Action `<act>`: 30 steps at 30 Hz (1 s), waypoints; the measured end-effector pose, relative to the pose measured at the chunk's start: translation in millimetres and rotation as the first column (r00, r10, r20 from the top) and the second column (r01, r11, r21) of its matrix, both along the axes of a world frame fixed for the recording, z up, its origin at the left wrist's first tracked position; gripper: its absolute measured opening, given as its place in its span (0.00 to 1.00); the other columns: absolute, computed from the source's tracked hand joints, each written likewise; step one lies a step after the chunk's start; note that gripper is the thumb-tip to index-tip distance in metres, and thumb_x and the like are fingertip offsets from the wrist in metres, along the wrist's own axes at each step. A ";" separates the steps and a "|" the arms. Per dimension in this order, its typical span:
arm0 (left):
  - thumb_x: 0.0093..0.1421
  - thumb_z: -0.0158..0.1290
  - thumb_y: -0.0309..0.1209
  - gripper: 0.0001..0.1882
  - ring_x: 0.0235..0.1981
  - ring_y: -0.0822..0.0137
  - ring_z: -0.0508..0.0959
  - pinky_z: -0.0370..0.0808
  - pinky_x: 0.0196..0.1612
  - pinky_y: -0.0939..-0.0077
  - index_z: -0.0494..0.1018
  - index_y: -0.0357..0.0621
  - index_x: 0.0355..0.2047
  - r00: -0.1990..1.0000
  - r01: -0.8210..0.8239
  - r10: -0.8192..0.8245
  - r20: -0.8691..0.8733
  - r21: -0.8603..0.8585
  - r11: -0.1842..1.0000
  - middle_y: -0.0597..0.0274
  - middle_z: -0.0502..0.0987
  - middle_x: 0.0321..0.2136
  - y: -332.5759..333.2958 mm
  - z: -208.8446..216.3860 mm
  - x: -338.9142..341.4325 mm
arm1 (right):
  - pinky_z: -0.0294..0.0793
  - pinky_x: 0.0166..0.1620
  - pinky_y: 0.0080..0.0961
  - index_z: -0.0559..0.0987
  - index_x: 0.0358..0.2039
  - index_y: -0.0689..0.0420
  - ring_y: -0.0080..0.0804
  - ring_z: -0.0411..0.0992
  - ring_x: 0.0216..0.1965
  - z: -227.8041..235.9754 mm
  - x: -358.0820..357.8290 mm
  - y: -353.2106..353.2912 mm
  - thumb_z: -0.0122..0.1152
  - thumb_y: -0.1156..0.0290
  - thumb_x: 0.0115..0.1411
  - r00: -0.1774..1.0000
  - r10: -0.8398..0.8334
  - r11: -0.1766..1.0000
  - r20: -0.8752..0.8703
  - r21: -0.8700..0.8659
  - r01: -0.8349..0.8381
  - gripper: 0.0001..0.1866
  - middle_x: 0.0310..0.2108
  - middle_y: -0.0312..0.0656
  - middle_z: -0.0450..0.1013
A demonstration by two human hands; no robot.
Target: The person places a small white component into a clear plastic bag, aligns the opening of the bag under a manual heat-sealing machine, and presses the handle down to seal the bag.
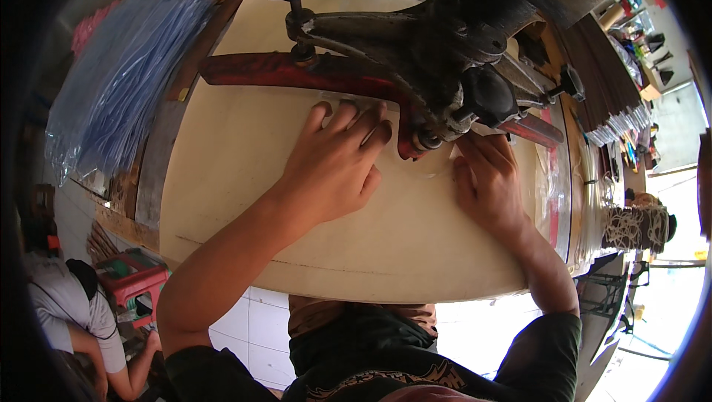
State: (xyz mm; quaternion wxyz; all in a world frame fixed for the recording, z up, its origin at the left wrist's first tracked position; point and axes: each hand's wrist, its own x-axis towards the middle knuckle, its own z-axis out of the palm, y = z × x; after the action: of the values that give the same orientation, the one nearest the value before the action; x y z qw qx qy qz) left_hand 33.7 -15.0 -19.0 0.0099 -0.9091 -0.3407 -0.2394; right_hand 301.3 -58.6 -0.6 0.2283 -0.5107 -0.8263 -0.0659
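A dark metal press [423, 46] with black knobs stands over a cream board [222, 179]. Its red bar [297, 74] runs across just above the board. My left hand [334, 157] rests palm down left of the middle, fingers spread, fingertips at the bar's near edge. Right of the press's centre, my right hand [491, 179] has its fingers bent and close together beside the red bar. A pale edge shows by those fingertips; what they hold, if anything, is hidden. Some clear plastic glints along the bar near my left fingertips.
Bluish clear plastic sheets [126, 83] lie piled at the left. Stacked brown sheets [604, 79] and more clear plastic [586, 202] line the right side. A person [81, 320] sits low at the lower left by a red plastic stool [137, 283].
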 end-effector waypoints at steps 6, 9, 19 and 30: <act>0.52 0.57 0.32 0.20 0.50 0.60 0.71 0.64 0.55 0.59 0.77 0.42 0.47 0.999 -0.046 0.046 0.006 0.057 0.997 0.57 0.76 0.54 -0.2 -2.2 0.3 | 0.75 0.50 0.40 0.81 0.49 0.65 0.48 0.74 0.42 -1.7 -1.7 0.6 0.59 0.79 0.54 1.000 0.010 1.000 -0.006 0.009 -0.010 0.20 0.48 0.51 0.79; 0.52 0.57 0.33 0.20 0.50 0.61 0.71 0.64 0.55 0.59 0.77 0.42 0.47 0.999 -0.048 0.048 0.005 0.067 0.997 0.57 0.77 0.53 -0.2 -2.4 0.3 | 0.76 0.50 0.41 0.81 0.49 0.65 0.48 0.74 0.42 -2.5 -2.9 -0.8 0.59 0.80 0.54 1.000 0.002 1.000 -0.022 -0.001 -0.002 0.20 0.48 0.51 0.79; 0.53 0.58 0.35 0.20 0.49 0.65 0.71 0.64 0.53 0.62 0.78 0.42 0.45 0.997 -0.063 0.058 0.051 0.083 0.995 0.60 0.77 0.52 0.4 -6.7 0.3 | 0.76 0.51 0.42 0.81 0.48 0.66 0.52 0.75 0.45 -3.2 -3.6 -0.4 0.59 0.82 0.53 1.000 -0.008 1.000 -0.006 -0.005 0.008 0.20 0.46 0.54 0.79; 0.52 0.56 0.31 0.21 0.51 0.58 0.70 0.64 0.53 0.57 0.76 0.41 0.48 0.997 -0.037 0.038 0.061 -0.019 0.999 0.56 0.75 0.55 -0.1 -6.3 -0.8 | 0.75 0.50 0.44 0.82 0.44 0.67 0.56 0.76 0.44 -2.5 -5.2 1.0 0.59 0.83 0.53 1.000 0.013 1.000 -0.010 0.009 -0.013 0.17 0.42 0.55 0.79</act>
State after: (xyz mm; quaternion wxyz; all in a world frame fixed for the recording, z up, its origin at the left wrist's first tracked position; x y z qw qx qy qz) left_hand 33.0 -15.1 -25.2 -0.0042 -0.8949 -0.3599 -0.2638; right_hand 296.1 -57.6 -3.0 0.2350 -0.5046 -0.8281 -0.0655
